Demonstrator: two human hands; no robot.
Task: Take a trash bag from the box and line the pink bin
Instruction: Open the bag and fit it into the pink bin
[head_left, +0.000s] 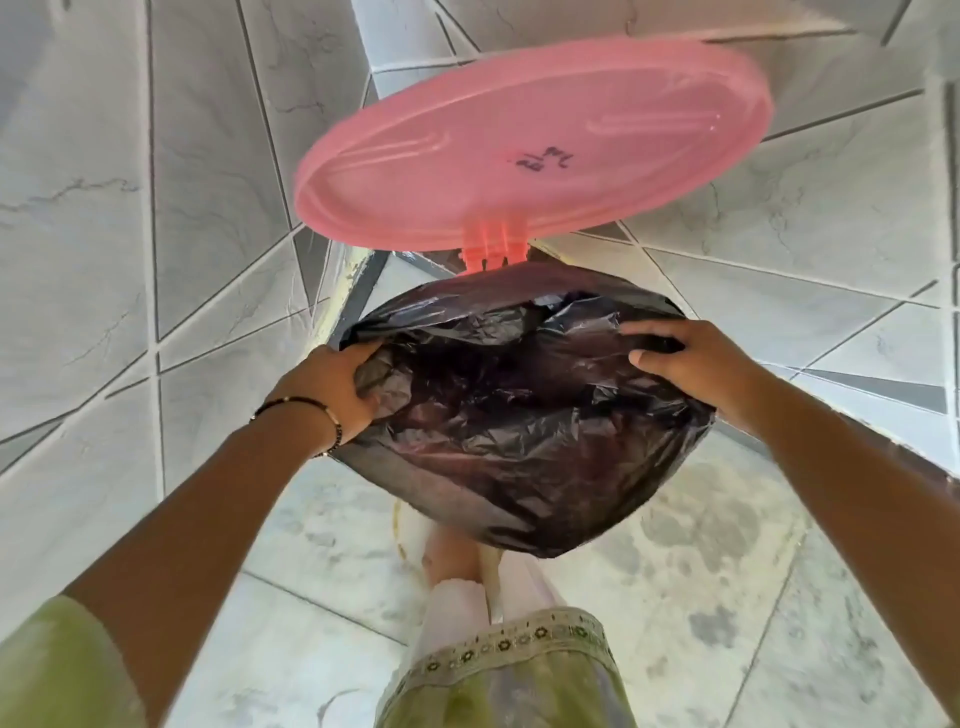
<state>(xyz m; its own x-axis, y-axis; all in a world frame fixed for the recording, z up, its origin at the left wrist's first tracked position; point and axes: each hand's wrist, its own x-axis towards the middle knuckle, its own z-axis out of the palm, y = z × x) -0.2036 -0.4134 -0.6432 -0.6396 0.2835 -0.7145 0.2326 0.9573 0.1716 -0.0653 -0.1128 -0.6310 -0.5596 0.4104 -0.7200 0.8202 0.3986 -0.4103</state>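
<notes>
A black trash bag (519, 415) is draped over the pink bin and hides its whole body; only the bin's round pink lid (535, 140) shows, swung up on its hinge (493, 249) at the far side. My left hand (332, 389) grips the bag's edge on the left side, fingers curled round the plastic. At the right side my right hand (685, 358) lies on the bag with fingers curled into the plastic at the rim. The bag's middle sags in loose crumpled folds. No box is in view.
Grey marbled tile walls meet in a corner right behind the bin. The floor (701, 597) is pale tile. My feet (467, 566) and green clothing (498, 675) are directly below the bin, close to its front.
</notes>
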